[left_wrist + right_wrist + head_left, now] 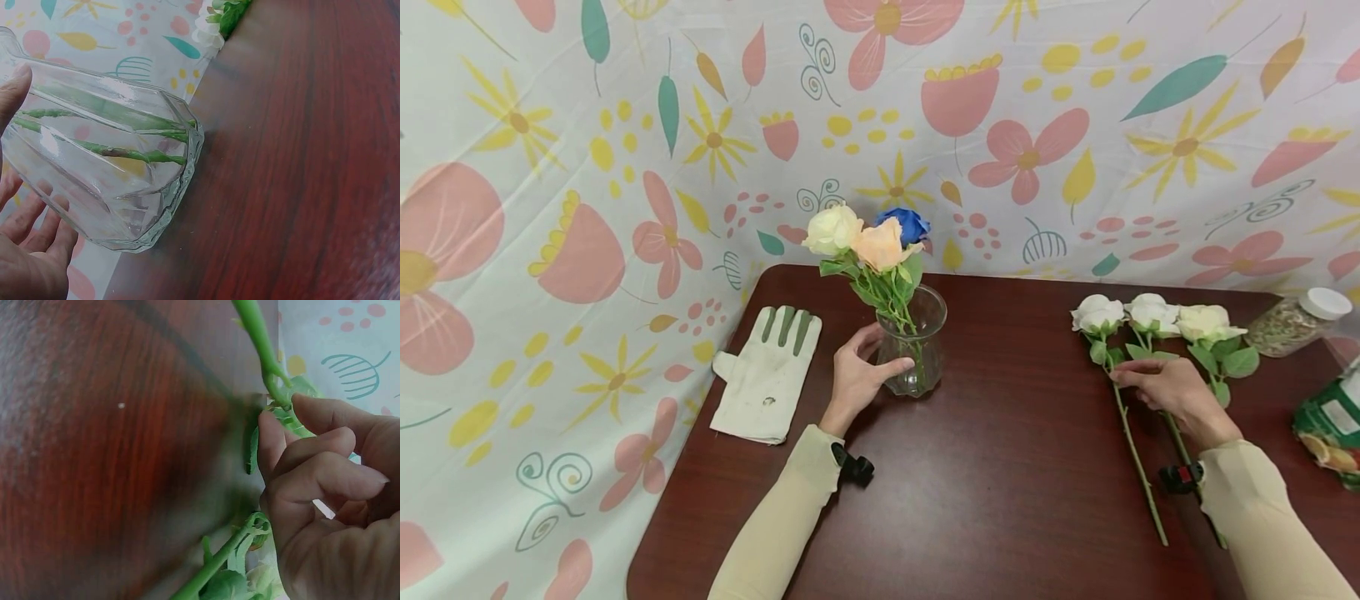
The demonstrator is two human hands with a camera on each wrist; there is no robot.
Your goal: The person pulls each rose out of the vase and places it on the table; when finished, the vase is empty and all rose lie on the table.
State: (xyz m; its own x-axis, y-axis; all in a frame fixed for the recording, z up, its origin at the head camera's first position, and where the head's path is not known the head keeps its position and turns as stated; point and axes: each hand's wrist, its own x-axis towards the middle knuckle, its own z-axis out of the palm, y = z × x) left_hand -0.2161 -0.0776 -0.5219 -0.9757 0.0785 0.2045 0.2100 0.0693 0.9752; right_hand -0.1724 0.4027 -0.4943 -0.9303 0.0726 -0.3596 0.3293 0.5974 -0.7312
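My left hand [859,375] grips a clear glass vase [119,187], thumb on one side and fingers on the other. Three roses stand in it: a cream rose [835,230], a peach rose [880,245] and a blue rose [906,226], their green stems [125,153] showing through the glass. On the right, my right hand [1176,396] pinches the stem [253,328] of a white rose [1098,315] between thumb and forefinger, just below its leaves. Beside that rose lie another white rose [1152,314] and a cream rose [1208,324], partly covered by the hand.
A white work glove [763,387] with green-grey fingers lies left of the vase. At the far right are a jar [1288,327] with a white lid, tilted, and a green packet [1333,421]. A flower-printed cloth [970,167] hangs behind the dark wooden table [985,483].
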